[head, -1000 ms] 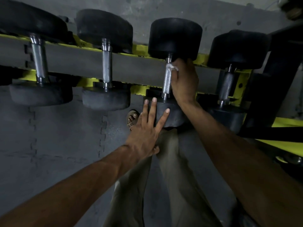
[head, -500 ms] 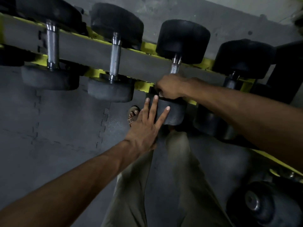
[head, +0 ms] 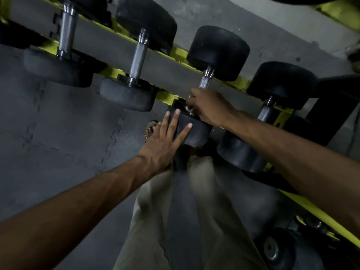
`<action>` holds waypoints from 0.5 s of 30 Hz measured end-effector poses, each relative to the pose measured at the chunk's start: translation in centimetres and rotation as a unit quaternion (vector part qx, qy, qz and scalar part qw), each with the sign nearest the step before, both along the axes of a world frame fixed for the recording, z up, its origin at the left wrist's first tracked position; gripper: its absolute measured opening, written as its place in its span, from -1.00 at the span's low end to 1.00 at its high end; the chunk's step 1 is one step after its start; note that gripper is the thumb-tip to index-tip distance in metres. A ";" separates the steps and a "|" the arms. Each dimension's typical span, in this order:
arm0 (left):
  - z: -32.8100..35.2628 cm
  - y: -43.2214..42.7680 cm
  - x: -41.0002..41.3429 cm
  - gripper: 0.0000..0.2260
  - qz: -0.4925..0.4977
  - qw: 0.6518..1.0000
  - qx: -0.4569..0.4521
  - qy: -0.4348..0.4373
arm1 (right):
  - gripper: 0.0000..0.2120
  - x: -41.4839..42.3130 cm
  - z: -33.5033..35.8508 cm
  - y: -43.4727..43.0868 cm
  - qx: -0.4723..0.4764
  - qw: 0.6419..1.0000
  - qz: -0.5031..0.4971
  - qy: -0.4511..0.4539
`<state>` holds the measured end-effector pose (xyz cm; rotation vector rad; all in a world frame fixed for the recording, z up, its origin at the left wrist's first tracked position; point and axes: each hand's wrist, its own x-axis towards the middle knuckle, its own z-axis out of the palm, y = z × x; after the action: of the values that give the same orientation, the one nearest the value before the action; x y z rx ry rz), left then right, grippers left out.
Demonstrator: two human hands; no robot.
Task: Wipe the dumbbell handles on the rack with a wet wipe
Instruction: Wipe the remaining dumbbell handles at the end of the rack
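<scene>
Several black dumbbells lie across a yellow rack [head: 241, 84]. My right hand [head: 208, 107] grips the near end of the third dumbbell's knurled steel handle [head: 205, 81], with a white wet wipe [head: 188, 108] showing as a small scrap between its fingers and the handle. My left hand [head: 165, 141] presses flat, fingers straight and spread, against that dumbbell's near head [head: 194, 131]. The far head [head: 218, 52] sits behind the rack rail. Most of the wipe is hidden inside my right fist.
Other dumbbell handles sit to the left [head: 138, 57] [head: 67, 29] and one to the right [head: 266, 113]. A lower rack tier holds a dumbbell [head: 276, 248] at bottom right. Grey interlocking floor mats [head: 58, 133] lie below, with my trouser legs [head: 175, 221] and a sandalled foot [head: 150, 130].
My right hand slid with the wipe from the far end of the handle down to its near end. My left hand stayed flat on the near head. The camera shifted left.
</scene>
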<state>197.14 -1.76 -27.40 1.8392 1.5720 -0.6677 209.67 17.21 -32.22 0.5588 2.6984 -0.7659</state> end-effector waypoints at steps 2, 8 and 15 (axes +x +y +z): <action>-0.2 -0.2 0.1 0.16 0.006 1.000 0.004 0.002 | -0.89 1.2 -0.5 -0.1 -0.022 0.995 -0.097 0.032; -0.3 -0.2 0.4 0.27 0.018 1.000 0.005 -0.005 | -0.75 1.8 -1.8 -4.5 -0.221 0.816 -0.533 0.044; -0.2 -0.3 0.3 0.30 0.016 1.000 0.000 -0.003 | -0.85 1.4 -4.8 -3.4 -0.306 0.763 -0.569 -0.007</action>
<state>197.40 -2.02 -27.58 1.8107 1.5935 -0.6472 211.02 13.83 -37.04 1.9781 1.6143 -1.7555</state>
